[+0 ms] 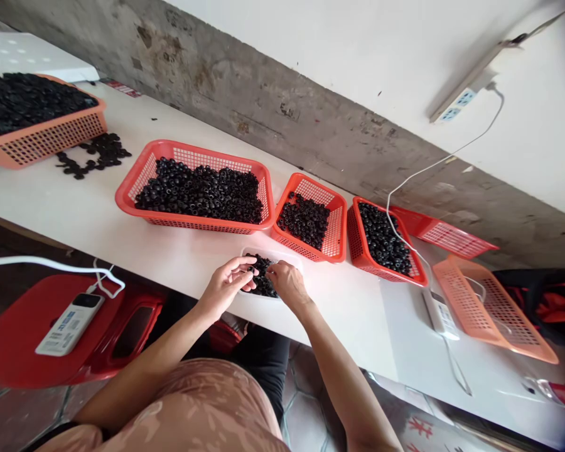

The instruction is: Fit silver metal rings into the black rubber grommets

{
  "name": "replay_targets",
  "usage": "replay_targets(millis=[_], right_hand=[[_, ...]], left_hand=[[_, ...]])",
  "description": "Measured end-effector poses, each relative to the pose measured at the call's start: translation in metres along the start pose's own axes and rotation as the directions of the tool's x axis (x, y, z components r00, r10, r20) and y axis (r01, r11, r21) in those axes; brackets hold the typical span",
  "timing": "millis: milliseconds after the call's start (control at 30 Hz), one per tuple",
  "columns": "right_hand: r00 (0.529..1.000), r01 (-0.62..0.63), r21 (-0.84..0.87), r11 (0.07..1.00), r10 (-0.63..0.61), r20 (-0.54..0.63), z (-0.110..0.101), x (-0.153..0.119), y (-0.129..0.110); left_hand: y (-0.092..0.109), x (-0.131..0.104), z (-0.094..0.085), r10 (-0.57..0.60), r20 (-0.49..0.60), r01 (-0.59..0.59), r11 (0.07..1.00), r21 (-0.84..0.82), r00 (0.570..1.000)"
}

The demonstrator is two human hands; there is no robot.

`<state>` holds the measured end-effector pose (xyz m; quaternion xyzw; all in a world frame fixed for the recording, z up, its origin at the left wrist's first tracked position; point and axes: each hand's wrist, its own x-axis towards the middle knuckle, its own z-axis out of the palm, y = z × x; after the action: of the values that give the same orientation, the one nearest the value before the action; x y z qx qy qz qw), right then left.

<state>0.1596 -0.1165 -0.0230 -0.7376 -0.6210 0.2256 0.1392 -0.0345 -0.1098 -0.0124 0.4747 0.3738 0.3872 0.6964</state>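
Observation:
My left hand (231, 280) pinches a small black round part (252, 269) between thumb and fingertips. Close beside it, my right hand (288, 284) has its fingers closed together; what they hold is too small to make out. Both hands are over a shallow translucent white tray (297, 258) at the table's front edge. Small black parts (263, 285) fill much of this tray, partly hidden by my hands. Just behind it stands a red basket (335, 250) with black ring-like parts (306, 220) in it.
A larger red basket (195, 221) of black rings is at left, another red basket (390, 272) at right. An orange basket (56, 135) heaped with flat black pieces stands far left, loose pieces (98, 150) beside it. A white cable (433, 164) hangs to a power strip (440, 317).

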Motion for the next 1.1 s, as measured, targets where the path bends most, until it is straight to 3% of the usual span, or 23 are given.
replay_targets(millis=[167, 367, 433, 500, 567, 667, 800, 900, 1000, 1100], right_hand=[[1.000, 0.008, 0.042, 0.999, -0.008, -0.009, 0.001, 0.002, 0.001], [1.000, 0.027, 0.296, 0.955, -0.022, -0.023, -0.015, -0.010, 0.008], [1.000, 0.016, 0.372, 0.928, -0.012, -0.012, -0.019, -0.016, 0.008], [1.000, -0.008, 0.518, 0.855, 0.003, 0.011, -0.021, -0.022, 0.006], [0.998, -0.053, 0.705, 0.707, 0.026, 0.048, -0.022, -0.026, 0.002], [0.993, -0.118, 0.875, 0.470, 0.074, 0.094, -0.022, -0.031, -0.007], [0.990, -0.133, 0.915, 0.380, 0.101, 0.102, -0.020, -0.037, -0.015], [0.991, -0.116, 0.924, 0.364, 0.104, 0.084, -0.015, -0.040, -0.016], [0.993, -0.029, 0.911, 0.411, 0.113, -0.020, -0.009, -0.044, -0.017], [0.967, 0.161, 0.784, 0.600, 0.065, -0.248, -0.006, -0.049, -0.018]], left_hand=[[0.002, -0.001, -0.003, -0.045, 0.042, 0.047, 0.998, -0.047, 0.998], [-0.002, -0.001, -0.004, -0.083, 0.042, 0.084, 0.996, -0.026, 0.996], [-0.005, 0.001, -0.003, -0.051, 0.049, 0.048, 0.998, 0.050, 0.998], [-0.007, 0.002, 0.001, 0.051, 0.038, -0.058, 0.978, 0.200, 0.998], [-0.010, 0.004, 0.006, 0.225, 0.023, -0.215, 0.894, 0.393, 0.974], [-0.014, 0.006, 0.016, 0.456, 0.055, -0.392, 0.689, 0.609, 0.888], [-0.018, 0.005, 0.022, 0.567, 0.123, -0.464, 0.510, 0.725, 0.815], [-0.018, 0.003, 0.023, 0.592, 0.148, -0.476, 0.448, 0.757, 0.792], [-0.015, 0.003, 0.023, 0.544, 0.097, -0.438, 0.543, 0.717, 0.833], [-0.012, 0.006, 0.024, 0.366, 0.038, -0.325, 0.767, 0.553, 0.930]])
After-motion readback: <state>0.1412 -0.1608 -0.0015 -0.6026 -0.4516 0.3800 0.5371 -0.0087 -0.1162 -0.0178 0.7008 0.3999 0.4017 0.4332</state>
